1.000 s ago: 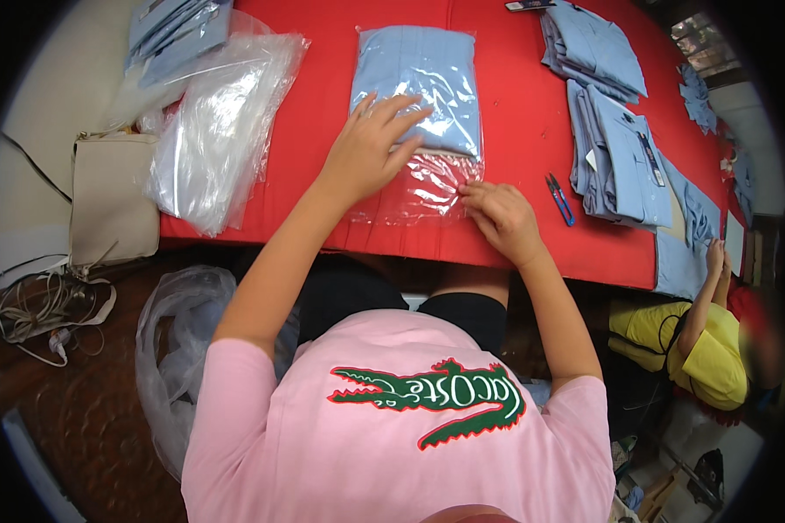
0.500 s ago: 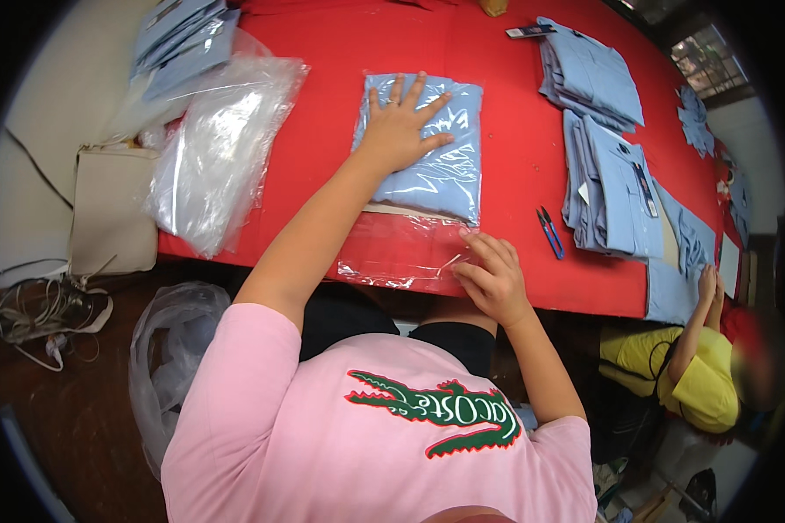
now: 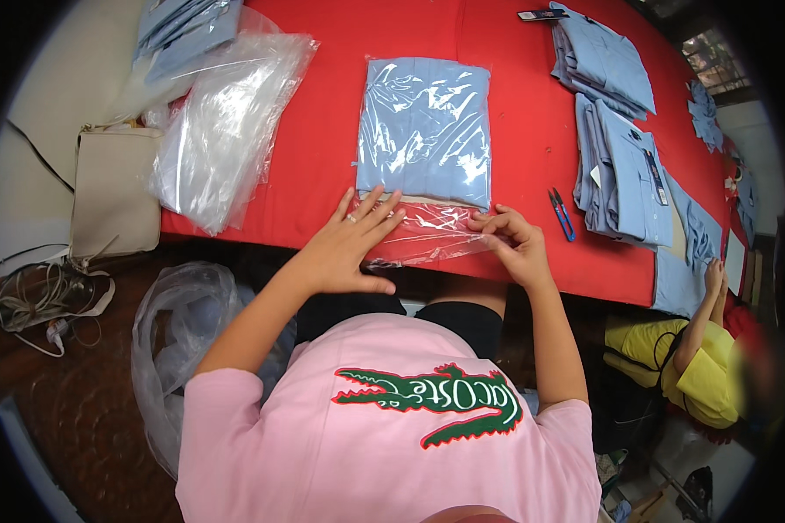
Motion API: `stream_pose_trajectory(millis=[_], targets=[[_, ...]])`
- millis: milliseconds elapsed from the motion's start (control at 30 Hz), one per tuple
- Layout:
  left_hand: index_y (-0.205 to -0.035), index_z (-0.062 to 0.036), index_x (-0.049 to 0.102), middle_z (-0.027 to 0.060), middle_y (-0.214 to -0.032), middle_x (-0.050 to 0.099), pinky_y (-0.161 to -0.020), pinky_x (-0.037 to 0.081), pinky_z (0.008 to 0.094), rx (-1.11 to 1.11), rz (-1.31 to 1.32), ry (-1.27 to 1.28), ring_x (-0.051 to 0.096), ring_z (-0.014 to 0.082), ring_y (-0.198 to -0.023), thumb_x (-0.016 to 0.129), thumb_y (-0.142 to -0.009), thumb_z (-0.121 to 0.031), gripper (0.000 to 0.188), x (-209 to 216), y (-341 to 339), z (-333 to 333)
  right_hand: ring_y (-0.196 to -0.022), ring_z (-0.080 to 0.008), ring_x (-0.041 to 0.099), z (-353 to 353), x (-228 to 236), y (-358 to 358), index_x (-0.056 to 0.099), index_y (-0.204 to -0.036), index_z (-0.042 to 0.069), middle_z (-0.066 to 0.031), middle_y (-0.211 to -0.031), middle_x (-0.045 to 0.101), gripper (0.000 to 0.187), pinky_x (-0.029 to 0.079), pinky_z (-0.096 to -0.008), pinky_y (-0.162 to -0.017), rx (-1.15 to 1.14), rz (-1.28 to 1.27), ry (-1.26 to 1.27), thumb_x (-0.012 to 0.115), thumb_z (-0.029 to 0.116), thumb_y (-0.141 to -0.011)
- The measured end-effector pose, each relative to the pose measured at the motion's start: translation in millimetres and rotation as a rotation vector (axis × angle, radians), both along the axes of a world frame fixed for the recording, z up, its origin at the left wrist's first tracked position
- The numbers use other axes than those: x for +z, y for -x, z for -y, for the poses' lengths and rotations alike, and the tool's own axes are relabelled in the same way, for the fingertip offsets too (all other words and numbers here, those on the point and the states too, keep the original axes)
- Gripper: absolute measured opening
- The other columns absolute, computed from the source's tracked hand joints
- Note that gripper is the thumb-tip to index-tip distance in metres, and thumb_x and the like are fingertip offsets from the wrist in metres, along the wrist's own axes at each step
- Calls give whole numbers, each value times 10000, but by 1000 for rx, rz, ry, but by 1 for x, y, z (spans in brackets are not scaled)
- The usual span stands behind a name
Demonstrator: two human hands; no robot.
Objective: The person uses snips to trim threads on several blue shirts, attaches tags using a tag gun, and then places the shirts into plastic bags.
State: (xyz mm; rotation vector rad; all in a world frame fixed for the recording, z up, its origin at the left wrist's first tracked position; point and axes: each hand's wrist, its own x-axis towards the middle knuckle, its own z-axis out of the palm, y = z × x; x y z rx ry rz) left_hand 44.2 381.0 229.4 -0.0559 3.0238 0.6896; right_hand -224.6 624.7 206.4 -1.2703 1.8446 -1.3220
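- Left hand — fingers spread, pressed flat on the clear bag's open flap at the red table's near edge.
- Right hand — pinching the flap's right end.
- Folded blue shirt — already bagged; flap apparently unsealed.

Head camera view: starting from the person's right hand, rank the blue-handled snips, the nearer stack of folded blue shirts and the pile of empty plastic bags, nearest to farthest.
From the right hand:
1. Blue-handled snips, just to its right.
2. Stack of folded blue shirts, farther right and up the table.
3. Pile of empty plastic bags, far left.
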Motion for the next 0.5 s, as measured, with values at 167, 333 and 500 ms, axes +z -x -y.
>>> stream_pose_trajectory(millis=[167,333,500], targets=[[-1432,-87,678,117,-1546,616,-1309,260,567,201,-303,-82,522,303,-1500,794,-935,-295,551,-10,-19,-16,-1043,-177,744,8,14,-3,693,-981,14,-127,-1067,809,104,562,-334,-992,-97,335,83,762,-55,-945],[-1231,-38,779,146,-1138,803,-1083,540,490,348,-572,-366,758,321,-1111,696,-1035,-123,229,-7,4,8,-998,-193,760,36,28,8,700,-1032,-19,-153,-1023,802,88,580,-343,-951,-218,439,178,698,68,-1045],[-1229,0,751,108,-931,764,-688,609,292,674,-413,-1004,763,181,-744,544,-1154,-238,324,-1,57,43,-674,-171,740,83,20,5,680,-1097,-15,-153,-916,788,253,540,-273,-610,-482,504,171,615,227,-1132]])
